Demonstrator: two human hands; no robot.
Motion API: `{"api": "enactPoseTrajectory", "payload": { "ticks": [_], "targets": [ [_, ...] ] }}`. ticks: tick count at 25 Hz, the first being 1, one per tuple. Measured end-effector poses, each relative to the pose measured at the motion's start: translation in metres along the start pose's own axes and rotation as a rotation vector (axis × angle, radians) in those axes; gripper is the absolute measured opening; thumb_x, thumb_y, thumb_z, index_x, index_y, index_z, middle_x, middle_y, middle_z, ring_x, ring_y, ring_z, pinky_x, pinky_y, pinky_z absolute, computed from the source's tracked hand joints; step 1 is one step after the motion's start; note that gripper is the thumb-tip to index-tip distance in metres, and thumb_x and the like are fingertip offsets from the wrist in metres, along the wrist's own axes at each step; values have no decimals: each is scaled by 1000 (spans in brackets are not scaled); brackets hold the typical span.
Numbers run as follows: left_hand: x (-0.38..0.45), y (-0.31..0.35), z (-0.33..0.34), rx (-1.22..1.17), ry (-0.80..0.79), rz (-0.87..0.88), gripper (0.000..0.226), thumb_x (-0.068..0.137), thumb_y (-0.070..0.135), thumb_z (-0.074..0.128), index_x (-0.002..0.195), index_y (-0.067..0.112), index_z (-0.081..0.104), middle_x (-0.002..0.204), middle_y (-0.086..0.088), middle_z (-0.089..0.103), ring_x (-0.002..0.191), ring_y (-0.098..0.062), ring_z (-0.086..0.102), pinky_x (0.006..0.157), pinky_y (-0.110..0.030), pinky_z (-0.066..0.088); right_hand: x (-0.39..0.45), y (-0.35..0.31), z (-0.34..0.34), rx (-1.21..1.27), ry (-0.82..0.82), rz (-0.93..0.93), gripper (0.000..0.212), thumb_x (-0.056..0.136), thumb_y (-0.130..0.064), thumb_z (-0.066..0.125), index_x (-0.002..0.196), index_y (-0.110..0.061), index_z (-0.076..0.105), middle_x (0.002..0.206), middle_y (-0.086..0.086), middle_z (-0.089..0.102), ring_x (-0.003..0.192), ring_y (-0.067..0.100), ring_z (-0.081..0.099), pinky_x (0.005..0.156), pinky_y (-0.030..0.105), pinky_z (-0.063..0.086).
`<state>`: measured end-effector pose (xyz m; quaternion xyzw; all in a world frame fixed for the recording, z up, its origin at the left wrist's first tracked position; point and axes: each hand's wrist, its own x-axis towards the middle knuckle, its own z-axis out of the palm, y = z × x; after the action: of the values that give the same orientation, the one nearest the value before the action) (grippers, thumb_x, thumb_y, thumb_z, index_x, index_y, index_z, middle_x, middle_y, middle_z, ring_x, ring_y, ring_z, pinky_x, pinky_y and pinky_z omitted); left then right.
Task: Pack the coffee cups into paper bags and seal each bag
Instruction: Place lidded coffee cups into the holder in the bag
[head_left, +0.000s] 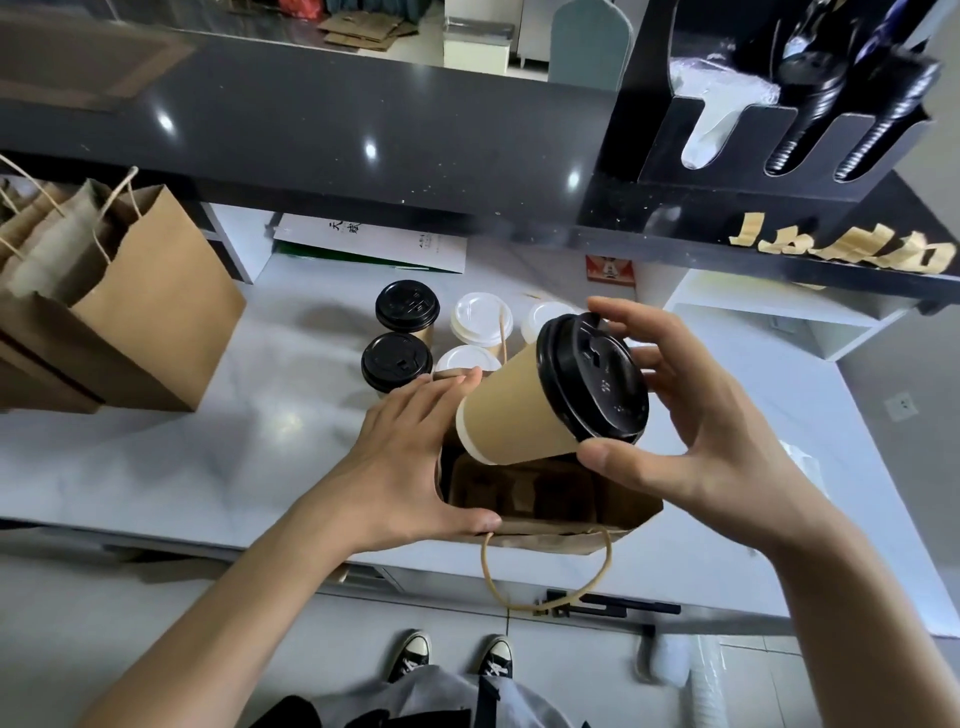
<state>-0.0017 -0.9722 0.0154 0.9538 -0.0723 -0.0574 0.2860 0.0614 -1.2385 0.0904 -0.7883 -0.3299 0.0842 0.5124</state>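
My right hand (696, 415) grips a brown paper coffee cup (519, 410) by its black lid, tilted, just above the mouth of an open brown paper bag (618, 525). A cardboard cup holder (524, 488) lies inside the bag. My left hand (410, 457) holds the bag's left rim, thumb on the near edge and fingers spread along the far side. Behind the bag stand several more cups on the white counter: two with black lids (407, 306) (396, 361) and three with white lids (480, 317), partly hidden by the held cup.
Brown paper bags with twine handles (130, 306) stand at the counter's left. A dark raised ledge (363, 130) runs along the back, with a black lid and cup dispenser (789, 104) at the right. White papers (374, 244) lie under the ledge. My feet show below the counter edge.
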Motion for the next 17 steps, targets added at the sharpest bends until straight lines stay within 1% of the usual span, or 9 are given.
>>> {"api": "enactPoseTrajectory", "payload": {
  "ticks": [2,3,4,5,7,10,12,14,17],
  "targets": [
    [-1,-1,1,-32,11,4,126,60,76,75,158,45,2,158,35,4,149,6,-9,123,-27,5,0,-5,6,19,-15,-45,87,77,-35,83,152,-26,40,146,0,51,127,27,57,102,37,50],
    [-1,-2,1,-36,11,3,126,59,77,74,158,45,3,157,36,4,148,7,-9,123,-27,6,1,-7,9,-1,-33,-59,86,77,-34,83,151,-25,41,146,0,51,127,25,58,101,29,49],
    [-1,-1,1,-23,6,4,127,58,78,72,159,43,4,159,32,6,150,3,-7,124,-30,7,1,-8,11,-48,-56,-61,85,76,-34,84,149,-27,42,145,-1,50,127,21,58,99,20,48],
    [1,-1,1,0,2,3,128,57,80,70,160,40,5,162,27,9,152,-2,-4,125,-34,10,2,-8,13,-114,-81,-50,84,74,-36,84,148,-32,44,142,-5,50,127,17,56,98,15,46],
    [2,-1,1,20,2,-8,131,57,80,70,161,38,4,164,22,10,154,-8,-1,126,-37,11,5,-6,17,-253,-133,-3,82,73,-43,84,145,-42,43,137,-17,47,127,10,53,99,15,45],
    [2,-1,1,16,0,-20,134,56,82,70,160,41,-4,164,22,8,152,-5,-2,125,-31,7,12,4,24,-382,-201,48,82,74,-46,83,143,-49,40,134,-25,44,124,2,52,101,21,48],
    [2,-1,1,17,-8,-13,134,57,81,71,160,42,-6,164,23,5,152,-3,-4,124,-30,6,18,12,31,-449,-254,58,83,74,-50,82,143,-54,36,134,-25,44,121,2,52,100,25,49],
    [2,-1,0,19,-11,-5,134,58,81,72,160,40,-5,165,22,4,153,-5,-4,126,-33,8,24,23,41,-514,-320,42,84,75,-54,80,144,-54,32,137,-22,45,121,3,53,100,28,50],
    [1,0,0,16,-11,-1,134,58,79,73,161,38,-4,165,21,6,154,-7,-2,126,-37,10,34,42,55,-616,-395,-11,88,74,-53,79,148,-47,31,144,-18,45,126,7,51,101,22,44]
  ]
}}
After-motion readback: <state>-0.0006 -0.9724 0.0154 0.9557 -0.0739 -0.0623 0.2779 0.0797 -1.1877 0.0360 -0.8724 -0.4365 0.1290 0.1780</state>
